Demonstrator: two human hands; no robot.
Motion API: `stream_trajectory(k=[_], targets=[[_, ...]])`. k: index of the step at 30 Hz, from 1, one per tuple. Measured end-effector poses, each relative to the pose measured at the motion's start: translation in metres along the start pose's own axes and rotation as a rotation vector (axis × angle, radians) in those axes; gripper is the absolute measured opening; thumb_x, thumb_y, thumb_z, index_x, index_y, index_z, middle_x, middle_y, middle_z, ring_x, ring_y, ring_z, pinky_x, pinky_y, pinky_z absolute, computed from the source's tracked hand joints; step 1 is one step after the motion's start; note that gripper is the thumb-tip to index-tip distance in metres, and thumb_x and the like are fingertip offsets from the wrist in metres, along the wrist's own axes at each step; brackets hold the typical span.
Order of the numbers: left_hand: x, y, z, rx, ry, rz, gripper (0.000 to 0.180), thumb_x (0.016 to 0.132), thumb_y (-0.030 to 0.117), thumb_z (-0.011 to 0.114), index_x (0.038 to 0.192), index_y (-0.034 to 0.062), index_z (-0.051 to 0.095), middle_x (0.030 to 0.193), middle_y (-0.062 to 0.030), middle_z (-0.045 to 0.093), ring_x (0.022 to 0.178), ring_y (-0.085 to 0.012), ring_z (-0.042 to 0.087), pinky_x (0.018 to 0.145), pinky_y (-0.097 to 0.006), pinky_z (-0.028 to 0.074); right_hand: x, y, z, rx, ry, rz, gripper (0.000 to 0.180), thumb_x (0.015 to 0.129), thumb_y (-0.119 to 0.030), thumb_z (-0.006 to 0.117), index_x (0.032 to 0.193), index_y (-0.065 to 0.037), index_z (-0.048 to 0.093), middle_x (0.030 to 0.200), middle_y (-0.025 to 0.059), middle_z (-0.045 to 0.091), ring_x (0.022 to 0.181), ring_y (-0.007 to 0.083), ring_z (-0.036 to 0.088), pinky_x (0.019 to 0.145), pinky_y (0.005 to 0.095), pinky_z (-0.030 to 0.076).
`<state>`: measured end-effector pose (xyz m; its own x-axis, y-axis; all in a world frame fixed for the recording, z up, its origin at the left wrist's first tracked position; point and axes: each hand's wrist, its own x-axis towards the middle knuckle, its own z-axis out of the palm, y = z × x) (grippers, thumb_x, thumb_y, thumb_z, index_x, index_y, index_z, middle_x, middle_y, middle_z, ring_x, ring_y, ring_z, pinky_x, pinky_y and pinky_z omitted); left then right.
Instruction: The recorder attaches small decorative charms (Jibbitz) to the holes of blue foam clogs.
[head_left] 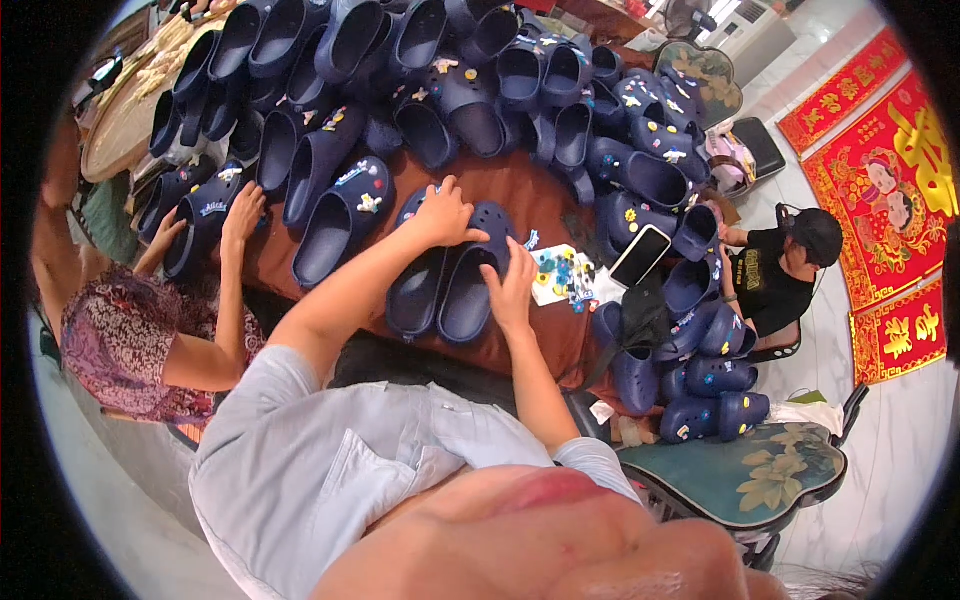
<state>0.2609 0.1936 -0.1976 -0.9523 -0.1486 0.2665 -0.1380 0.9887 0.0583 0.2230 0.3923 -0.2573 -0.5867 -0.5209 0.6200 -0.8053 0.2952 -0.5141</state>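
Note:
A pair of navy foam clogs stands on the brown-covered table in front of me, toes pointing away. Over the toe of the left clog (415,297) reaches my left hand (445,217), fingers apart, with its lowest digit extending toward the right clog (466,300). My right hand (513,283) grips the right side of that right clog, thumb by the opening and fingers outside. Holes show on the right clog's toe, while my left hand partly hides the left clog's toe. Small colourful shoe charms (567,278) lie on white material beside my right hand.
Many navy clogs (350,40) crowd the table's far side and right end. A phone (640,256) rests on clogs at right. At left, another person's hands (243,212) touch a clog (204,225); a person in black (775,280) sits at right. A patterned chair (730,470) stands near right.

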Motion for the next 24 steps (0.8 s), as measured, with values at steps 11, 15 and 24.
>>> stream_trajectory(k=[11,15,24], targets=[[0.019,-0.011,0.034,-0.029,-0.283,0.204,0.04,0.094,0.037,0.05,0.102,0.0027,0.069,0.117,-0.0197,0.06,0.117,-0.0432,0.051,0.087,-0.067,0.045,-0.008,-0.005,0.019,-0.115,0.01,0.03,0.068,0.075,-0.013,0.078,0.136,-0.007,0.048,0.132,0.0188,0.047,0.12,0.0397,0.044,0.102,0.0481,0.036],[0.022,-0.02,0.038,-0.118,-0.242,0.121,0.038,0.092,0.04,0.055,0.099,0.0068,0.071,0.116,-0.0164,0.061,0.12,-0.0387,0.051,0.092,-0.066,0.041,-0.005,-0.007,0.017,-0.095,0.01,0.064,0.068,0.073,-0.006,0.078,0.135,-0.009,0.05,0.13,0.0164,0.049,0.119,0.0382,0.044,0.102,0.0463,0.037],[0.007,-0.011,0.031,-0.055,0.094,0.255,0.038,0.089,0.044,0.064,0.1,0.0084,0.072,0.123,-0.009,0.061,0.129,-0.0351,0.046,0.097,-0.062,0.039,-0.009,-0.005,0.015,-0.083,0.037,0.115,0.066,0.074,-0.002,0.075,0.134,-0.01,0.049,0.131,0.0178,0.047,0.119,0.0386,0.045,0.1,0.0477,0.039]])
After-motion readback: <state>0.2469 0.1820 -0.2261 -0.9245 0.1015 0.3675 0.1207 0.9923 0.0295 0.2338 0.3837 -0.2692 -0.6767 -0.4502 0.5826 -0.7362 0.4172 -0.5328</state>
